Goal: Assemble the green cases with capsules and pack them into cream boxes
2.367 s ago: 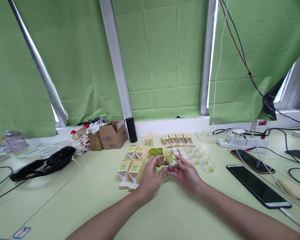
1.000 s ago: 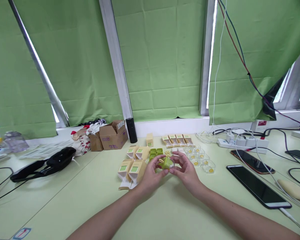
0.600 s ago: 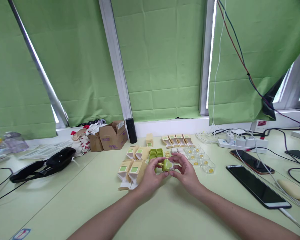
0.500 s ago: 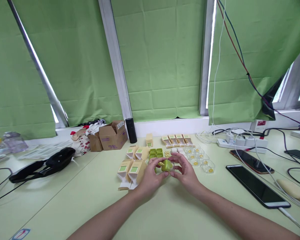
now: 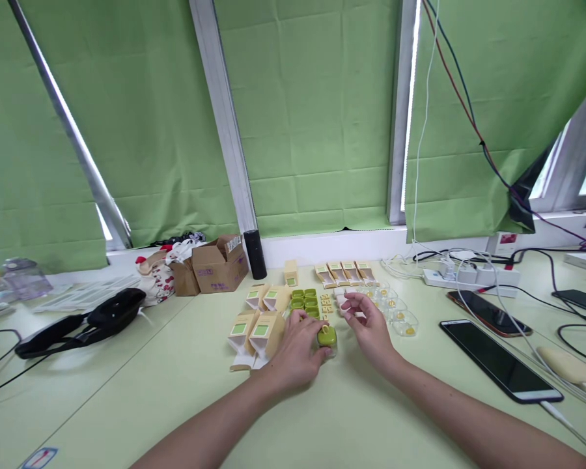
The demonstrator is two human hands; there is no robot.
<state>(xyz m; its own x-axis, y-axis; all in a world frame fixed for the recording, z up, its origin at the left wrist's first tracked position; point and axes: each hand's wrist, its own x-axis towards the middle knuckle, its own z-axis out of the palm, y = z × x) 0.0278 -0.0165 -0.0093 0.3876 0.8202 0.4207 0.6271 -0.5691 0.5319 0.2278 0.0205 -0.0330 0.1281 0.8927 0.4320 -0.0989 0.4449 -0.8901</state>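
Observation:
My left hand (image 5: 300, 345) has its fingers and thumb around the left side of a small green-lidded container (image 5: 327, 336) with a yellow loop on top and a clear base. The container stands upright on the table. To its right, my right hand (image 5: 368, 324) hovers with curled, parted fingers and nothing visible in them, close to small white pieces (image 5: 340, 298). Behind the left hand lie several green square lids (image 5: 303, 294) and small yellow pieces (image 5: 326, 302). Clear containers with yellow inside (image 5: 399, 315) stand beyond the right hand.
Open cardboard cartons with green labels (image 5: 268, 329) stand left of the hands; more cartons (image 5: 346, 273) line the back. A brown box (image 5: 219, 266), black cylinder (image 5: 255, 254) and black bag (image 5: 112, 316) are left. Phones (image 5: 501, 360), cables and a power strip (image 5: 469, 280) lie right.
The green container has come down from between both hands to the table, its loop now upward. My right hand has let go and moved right; my left hand stays on it.

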